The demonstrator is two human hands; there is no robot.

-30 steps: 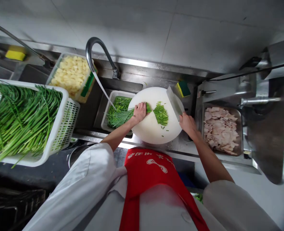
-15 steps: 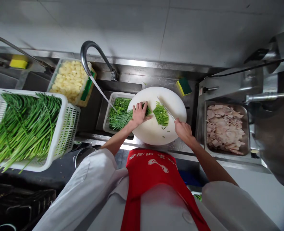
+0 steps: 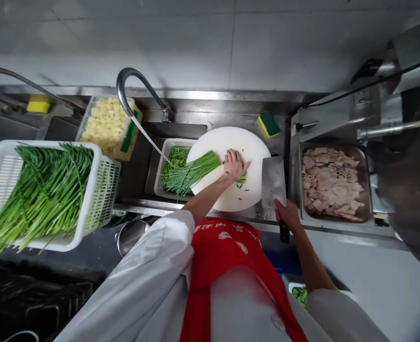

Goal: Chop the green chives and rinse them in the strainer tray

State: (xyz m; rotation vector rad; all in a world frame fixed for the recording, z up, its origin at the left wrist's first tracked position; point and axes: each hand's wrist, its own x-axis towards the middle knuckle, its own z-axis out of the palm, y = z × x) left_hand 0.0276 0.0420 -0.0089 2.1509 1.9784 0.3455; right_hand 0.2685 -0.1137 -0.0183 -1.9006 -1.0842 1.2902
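Note:
My left hand (image 3: 234, 166) lies over the pile of cut chives (image 3: 243, 178) on the round white cutting board (image 3: 217, 197). Its fingers are spread over the pile and hide most of it. To its left a bunch of long chives (image 3: 199, 170) reaches from the board into a white basket (image 3: 157, 183) in the sink. At the board's right edge my right hand (image 3: 288, 214) grips a cleaver (image 3: 274, 178) by its dark handle, the broad blade turned flat to view. A few short chive bits are scattered on the board near my left hand.
Water runs from the curved faucet (image 3: 138, 73) toward the sink basket. A large white basket (image 3: 98, 190) of chives and a tub of pale chunks (image 3: 105, 118) stand left. Right is a metal tray (image 3: 368, 190) of sliced meat. A sponge (image 3: 268, 124) lies behind the board.
My left hand has moved right, off the long chives and onto the cut pile. My right hand has carried the cleaver right, off the chives to the board's edge, and turned its blade flat.

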